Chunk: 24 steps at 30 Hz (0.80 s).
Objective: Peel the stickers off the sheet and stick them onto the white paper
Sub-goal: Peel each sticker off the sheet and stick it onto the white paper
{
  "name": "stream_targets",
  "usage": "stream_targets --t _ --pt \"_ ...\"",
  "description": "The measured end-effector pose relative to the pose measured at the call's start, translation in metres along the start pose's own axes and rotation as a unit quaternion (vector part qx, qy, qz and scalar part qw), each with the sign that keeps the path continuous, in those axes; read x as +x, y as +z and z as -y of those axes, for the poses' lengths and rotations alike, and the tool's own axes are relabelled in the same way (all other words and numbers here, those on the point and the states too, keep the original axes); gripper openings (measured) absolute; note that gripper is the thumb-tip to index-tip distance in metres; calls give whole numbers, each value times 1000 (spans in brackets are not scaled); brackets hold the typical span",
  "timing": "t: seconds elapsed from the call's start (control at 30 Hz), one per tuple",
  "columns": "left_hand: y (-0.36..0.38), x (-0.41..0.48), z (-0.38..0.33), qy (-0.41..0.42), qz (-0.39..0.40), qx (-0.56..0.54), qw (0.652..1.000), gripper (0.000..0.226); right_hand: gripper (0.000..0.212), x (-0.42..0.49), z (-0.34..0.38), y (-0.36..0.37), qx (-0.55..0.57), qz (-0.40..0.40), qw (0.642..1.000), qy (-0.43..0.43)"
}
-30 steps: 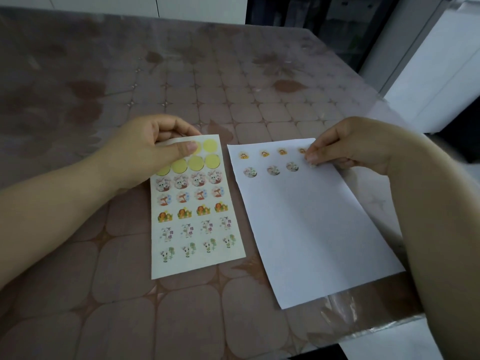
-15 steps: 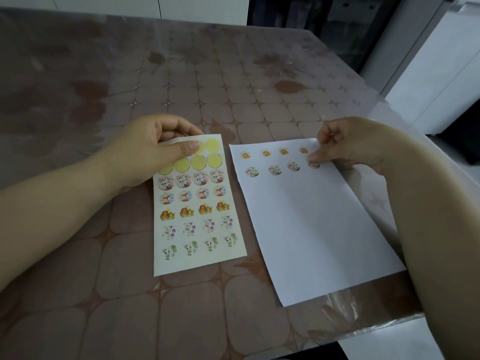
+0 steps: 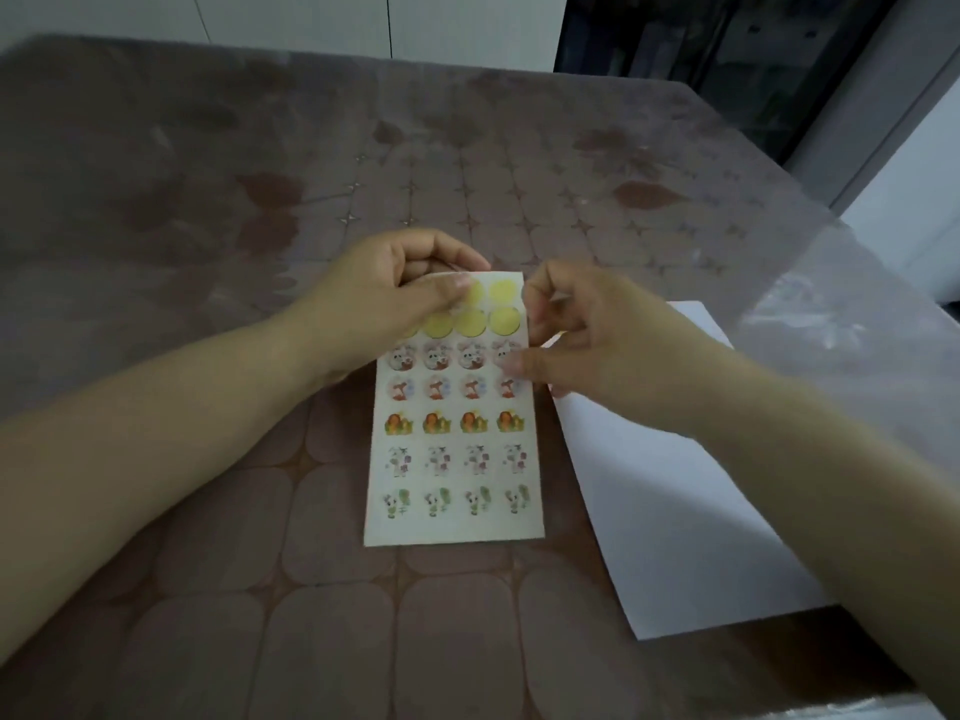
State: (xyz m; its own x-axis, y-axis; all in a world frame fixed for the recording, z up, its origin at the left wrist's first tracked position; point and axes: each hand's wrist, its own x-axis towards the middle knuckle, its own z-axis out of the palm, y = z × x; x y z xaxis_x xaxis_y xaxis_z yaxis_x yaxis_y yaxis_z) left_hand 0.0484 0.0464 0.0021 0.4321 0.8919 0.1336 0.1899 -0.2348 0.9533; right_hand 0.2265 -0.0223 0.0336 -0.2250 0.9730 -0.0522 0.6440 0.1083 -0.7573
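On the counter (image 3: 260, 615) lay one sticker sheet (image 3: 454, 527), with one white paper (image 3: 675, 511) just beside it on the right, its far end hidden behind the right arm (image 3: 805, 459) and no sticker visible on it. Five rows of four stickers (image 3: 434, 423), twenty in all, were left to peel, while the two farthest rows showed only bare yellow circles (image 3: 505, 320), so the job looked under a third done. The left hand (image 3: 384, 298) pinched the sheet's far left corner; the right hand (image 3: 587, 345) had its fingers (image 3: 537, 309) curled narrow at the sheet's right edge, holding what I cannot tell.
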Motion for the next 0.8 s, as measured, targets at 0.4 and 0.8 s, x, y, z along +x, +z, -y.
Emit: stream_targets --t 0.4,0.8 --pt "-6 1 3 -13 45 -60 997 46 26 0 -4 -18 -188 -118 975 -2" --pt "-2 0 0 -34 27 -131 990 52 44 17 -16 34 -285 -239 917 -146"
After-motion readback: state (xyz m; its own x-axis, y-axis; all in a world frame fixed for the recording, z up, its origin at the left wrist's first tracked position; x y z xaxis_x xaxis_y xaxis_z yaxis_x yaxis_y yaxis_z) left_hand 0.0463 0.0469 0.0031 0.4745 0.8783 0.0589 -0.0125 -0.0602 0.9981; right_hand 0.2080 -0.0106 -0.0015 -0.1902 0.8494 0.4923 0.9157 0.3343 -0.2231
